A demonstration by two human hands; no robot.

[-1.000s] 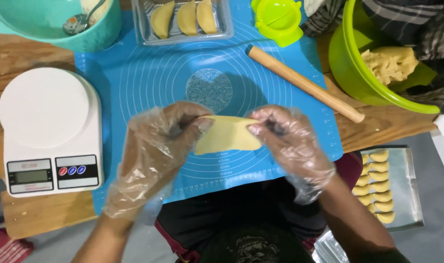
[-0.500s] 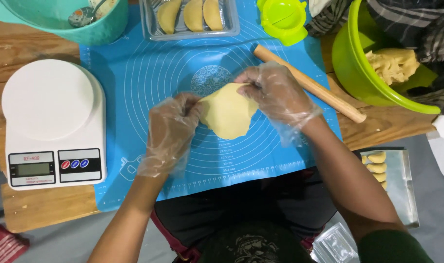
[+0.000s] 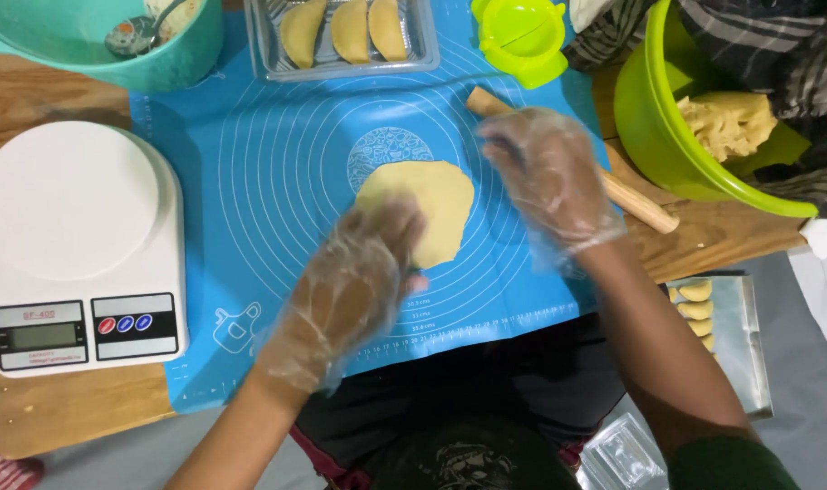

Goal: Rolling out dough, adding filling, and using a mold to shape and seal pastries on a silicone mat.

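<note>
Since 0.5 s ago, the dough round (image 3: 429,210) has gone from being held between both hands to lying flat on the blue silicone mat (image 3: 268,181), just below the mat's patterned centre disc. 1 s ago it was a folded piece lifted off the mat between both sets of fingertips; now it is spread out as a rough circle.

Both hands wear thin clear plastic gloves. The left hand (image 3: 354,290) has shifted down and toward the body; its fingers are loosely spread, grasping nothing, with the fingertips resting on the lower left edge of the dough. The right hand (image 3: 545,177) has pulled away to the right of the dough and is released, fingers apart and blurred, hovering over the wooden rolling pin (image 3: 640,204), which lies slanted across the mat's right edge onto the counter (image 3: 59,408). Whether it touches the pin I cannot tell.

Unchanged from before: the white kitchen scale (image 3: 73,240) at left, the teal bowl (image 3: 141,54) with a spoon, the clear tray (image 3: 341,41) holding 3 folded pastries, the lime green dumpling press (image 3: 522,36), and the green bowl (image 3: 667,136) of dough at right.
</note>
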